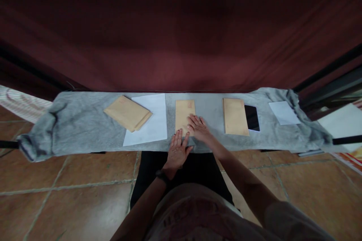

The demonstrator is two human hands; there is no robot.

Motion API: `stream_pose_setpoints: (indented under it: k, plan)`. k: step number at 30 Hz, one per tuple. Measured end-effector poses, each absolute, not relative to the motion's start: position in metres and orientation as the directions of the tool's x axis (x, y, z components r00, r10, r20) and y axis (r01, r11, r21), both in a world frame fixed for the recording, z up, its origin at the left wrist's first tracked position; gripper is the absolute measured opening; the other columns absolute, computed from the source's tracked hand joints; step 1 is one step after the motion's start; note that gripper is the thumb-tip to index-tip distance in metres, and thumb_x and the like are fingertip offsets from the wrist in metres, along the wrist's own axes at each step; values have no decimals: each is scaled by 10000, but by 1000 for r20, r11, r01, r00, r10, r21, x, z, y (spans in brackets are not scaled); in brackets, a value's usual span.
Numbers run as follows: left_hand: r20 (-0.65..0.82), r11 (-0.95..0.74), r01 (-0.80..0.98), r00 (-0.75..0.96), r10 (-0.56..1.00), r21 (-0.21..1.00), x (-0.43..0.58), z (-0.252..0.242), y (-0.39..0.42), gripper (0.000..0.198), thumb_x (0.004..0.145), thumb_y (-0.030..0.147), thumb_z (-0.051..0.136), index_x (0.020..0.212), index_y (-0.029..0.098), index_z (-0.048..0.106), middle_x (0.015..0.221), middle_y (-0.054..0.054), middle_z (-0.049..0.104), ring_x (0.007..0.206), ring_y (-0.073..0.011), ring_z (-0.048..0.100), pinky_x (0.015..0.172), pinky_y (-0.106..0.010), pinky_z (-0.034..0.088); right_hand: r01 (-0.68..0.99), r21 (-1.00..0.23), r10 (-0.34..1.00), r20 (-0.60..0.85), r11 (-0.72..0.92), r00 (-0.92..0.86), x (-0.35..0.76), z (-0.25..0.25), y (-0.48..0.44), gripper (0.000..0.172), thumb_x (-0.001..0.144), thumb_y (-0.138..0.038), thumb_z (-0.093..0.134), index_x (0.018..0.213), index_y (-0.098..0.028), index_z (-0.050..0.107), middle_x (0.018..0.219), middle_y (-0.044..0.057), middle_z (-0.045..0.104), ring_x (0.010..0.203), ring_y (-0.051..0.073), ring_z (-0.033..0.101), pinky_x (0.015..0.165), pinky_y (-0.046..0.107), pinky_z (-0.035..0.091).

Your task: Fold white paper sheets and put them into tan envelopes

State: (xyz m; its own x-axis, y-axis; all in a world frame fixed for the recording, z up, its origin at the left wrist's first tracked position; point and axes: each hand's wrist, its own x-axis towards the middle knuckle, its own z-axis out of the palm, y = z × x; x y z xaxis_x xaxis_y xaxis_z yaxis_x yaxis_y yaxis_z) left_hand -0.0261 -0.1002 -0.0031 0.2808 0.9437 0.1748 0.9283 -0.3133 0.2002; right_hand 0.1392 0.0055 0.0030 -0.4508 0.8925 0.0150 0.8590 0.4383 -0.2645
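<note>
A brown paper envelope (183, 115) with a faint red print at its top right lies upright in front of me on the grey cloth (207, 120). My left hand (177, 151) rests flat, fingers stretched, its fingertips on the envelope's lower edge. On the envelope's lower right lies my right hand (198, 128), palm down with the fingers spread. Neither hand grips anything. What is under the fingers is hidden.
Left of me a stack of brown envelopes (127, 113) overlaps white paper sheets (155, 116). To the right, another envelope stack (235, 116) partly covers a dark-screened phone or tablet (252, 118). Further right lies a white paper (283, 112). A dark red curtain (181, 67) hangs behind.
</note>
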Motion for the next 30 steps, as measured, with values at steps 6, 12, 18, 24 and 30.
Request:
stream_pose_setpoints:
  k: [6, 12, 18, 24, 30]
  plan:
    - [183, -323, 925, 289, 940, 198, -28, -5, -100, 670, 993, 455, 552, 1584, 189, 380, 1671, -202, 283, 1550, -360, 267, 1221, -536, 313, 907, -284, 933, -90, 311, -349, 129, 11, 46, 611, 1083, -404, 298, 1629, -135, 255, 1712, 100, 172, 1585, 259, 180, 1286, 483, 111]
    - [202, -321, 926, 281, 938, 199, -27, -6, -101, 664, 998, 466, 540, 1575, 172, 396, 1664, -207, 299, 1547, -359, 278, 1226, -532, 308, 920, -319, 950, -136, 226, -281, 120, 16, 56, 622, 1082, -417, 259, 1633, -129, 242, 1710, 105, 186, 1585, 250, 182, 1284, 470, 91]
    - [180, -302, 931, 267, 947, 205, -25, -5, -101, 670, 998, 454, 538, 1580, 162, 383, 1672, -210, 273, 1556, -352, 256, 1235, -532, 291, 925, -313, 947, -161, 218, -278, 123, 18, 34, 639, 1084, -425, 234, 1614, -70, 278, 1704, 136, 190, 1581, 257, 199, 1284, 456, 104]
    - [161, -296, 935, 267, 950, 197, -24, -3, -101, 674, 993, 445, 543, 1581, 161, 377, 1676, -207, 261, 1559, -348, 244, 1237, -530, 290, 901, -314, 935, -93, 299, -343, 132, 16, -7, 601, 1093, -409, 251, 1583, -78, 358, 1678, 139, 280, 1570, 250, 240, 1285, 479, 141]
    - [145, -302, 928, 275, 950, 217, -26, -4, -102, 656, 972, 267, 501, 1592, 126, 338, 1676, -207, 259, 1564, -332, 227, 1241, -541, 285, 842, -337, 907, 133, 421, -400, 131, 0, -84, 546, 1084, -368, 334, 1570, -129, 405, 1636, 120, 386, 1541, 243, 319, 1285, 490, 205]
